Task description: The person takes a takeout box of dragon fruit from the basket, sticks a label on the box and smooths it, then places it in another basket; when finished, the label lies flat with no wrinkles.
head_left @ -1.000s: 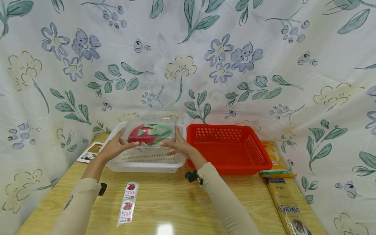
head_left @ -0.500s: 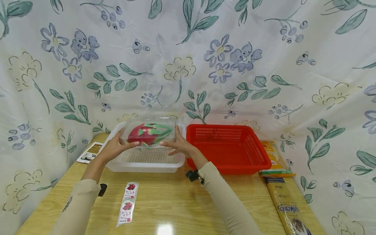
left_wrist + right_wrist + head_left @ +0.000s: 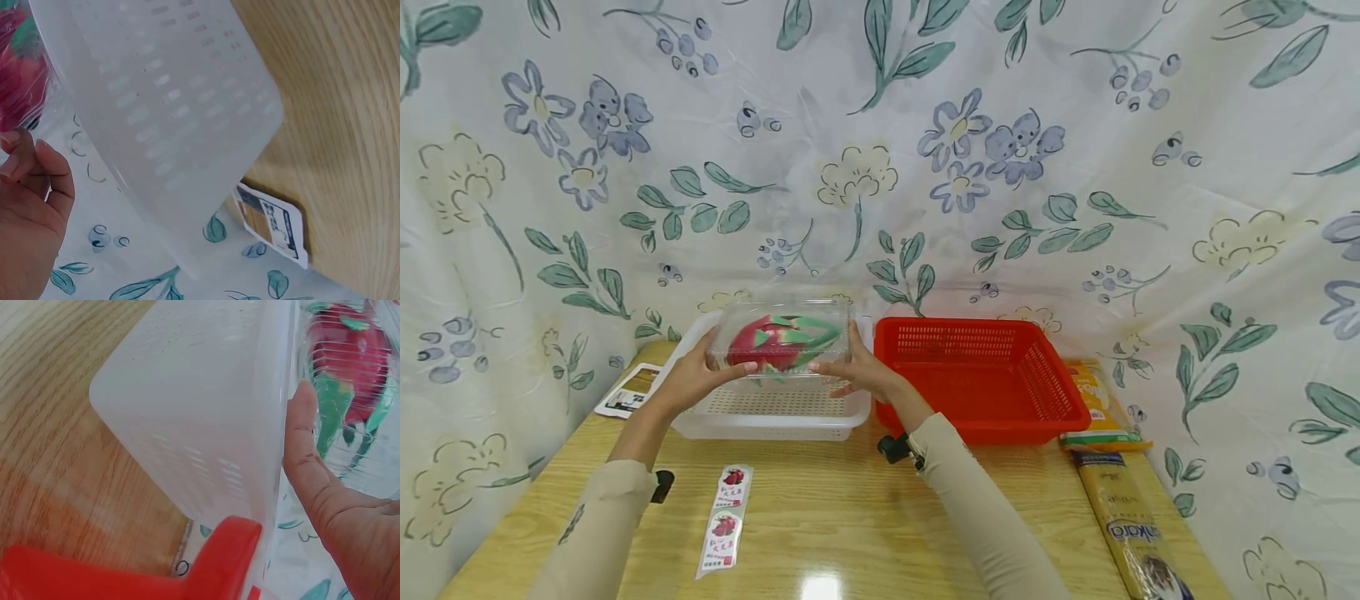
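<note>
A clear plastic box (image 3: 786,310) with a pink and green dragon fruit (image 3: 775,342) inside is held above the white basket (image 3: 767,433). My left hand (image 3: 696,371) grips the box's left end, thumb along its near side. At the opposite end my right hand (image 3: 861,371) grips it the same way. In the right wrist view the dragon fruit (image 3: 350,362) shows through the ribbed plastic, beside the right hand (image 3: 350,519). The left wrist view has the left hand (image 3: 31,200) below a part of the fruit (image 3: 22,69).
A red basket (image 3: 977,433) stands right of the white one. A strip of dragon fruit stickers (image 3: 724,521) lies on the wooden table (image 3: 842,508). Yellow (image 3: 1097,408) and gold (image 3: 1127,517) packets lie at the right, and a white-edged packet (image 3: 628,392) at the left. Floral cloth (image 3: 880,167) hangs behind.
Both hands and the box stay almost still over the white basket. The head view has shifted very slightly, moving the scene a little to the left.
</note>
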`<act>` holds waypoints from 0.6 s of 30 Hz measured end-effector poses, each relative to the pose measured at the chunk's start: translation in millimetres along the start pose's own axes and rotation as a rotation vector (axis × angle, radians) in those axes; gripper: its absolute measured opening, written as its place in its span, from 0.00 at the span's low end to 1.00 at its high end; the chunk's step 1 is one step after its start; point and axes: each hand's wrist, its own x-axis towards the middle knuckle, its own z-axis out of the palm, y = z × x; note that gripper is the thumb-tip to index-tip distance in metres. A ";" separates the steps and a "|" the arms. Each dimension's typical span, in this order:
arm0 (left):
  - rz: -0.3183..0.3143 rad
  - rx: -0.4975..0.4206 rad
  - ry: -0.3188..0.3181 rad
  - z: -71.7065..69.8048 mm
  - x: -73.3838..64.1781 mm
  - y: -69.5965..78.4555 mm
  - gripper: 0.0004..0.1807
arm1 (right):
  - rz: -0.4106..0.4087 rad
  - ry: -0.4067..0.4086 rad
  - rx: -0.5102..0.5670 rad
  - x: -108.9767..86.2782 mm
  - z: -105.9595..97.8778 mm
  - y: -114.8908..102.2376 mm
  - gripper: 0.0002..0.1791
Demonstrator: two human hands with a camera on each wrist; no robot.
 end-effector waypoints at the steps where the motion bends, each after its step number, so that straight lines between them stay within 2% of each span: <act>1: 0.002 -0.004 0.000 0.4 -0.1 0.6 0.54 | -0.009 -0.003 -0.001 -0.3 -0.1 -0.3 0.59; 18: -0.043 0.057 0.027 6.6 -2.1 7.9 0.56 | -0.077 -0.032 -0.011 -8.3 -5.3 0.5 0.57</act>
